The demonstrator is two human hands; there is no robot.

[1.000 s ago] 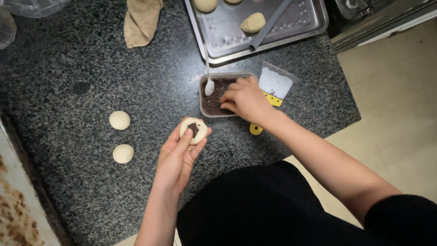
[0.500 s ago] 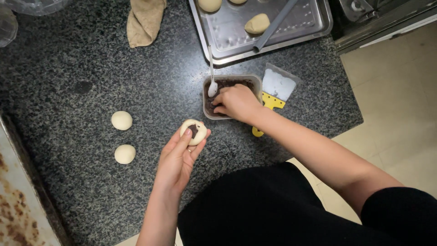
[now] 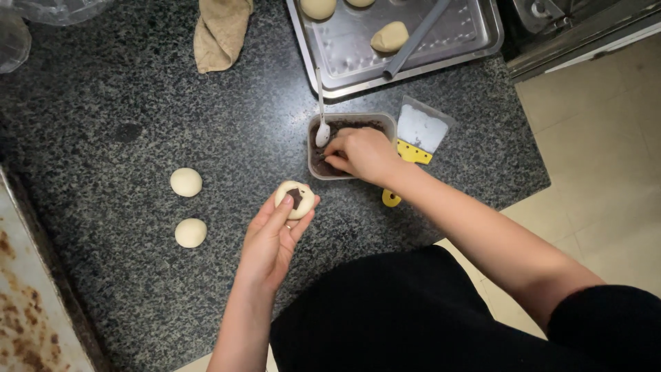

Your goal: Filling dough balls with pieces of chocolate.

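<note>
My left hand [image 3: 272, 241] holds a flattened round of pale dough [image 3: 295, 199] with a dark lump of filling in its middle, just above the granite counter. My right hand [image 3: 363, 154] reaches into a clear plastic tub [image 3: 316, 167] of dark filling, its fingertips pinched in the paste. A white spoon [image 3: 321, 110] leans on the tub's left rim. Whether the right fingers hold any filling is hidden.
Two dough balls [image 3: 186, 182] [image 3: 190, 233] lie left on the dark granite counter [image 3: 138, 124]. A metal tray [image 3: 475, 34] with dough pieces and a grey rod sits at the back. A yellow-handled scraper [image 3: 418, 141] lies beside the tub, a tan cloth [image 3: 219, 31] at the back.
My right hand has dipped further into the tub. The left hand has tilted, so the dough's dark centre faces up.
</note>
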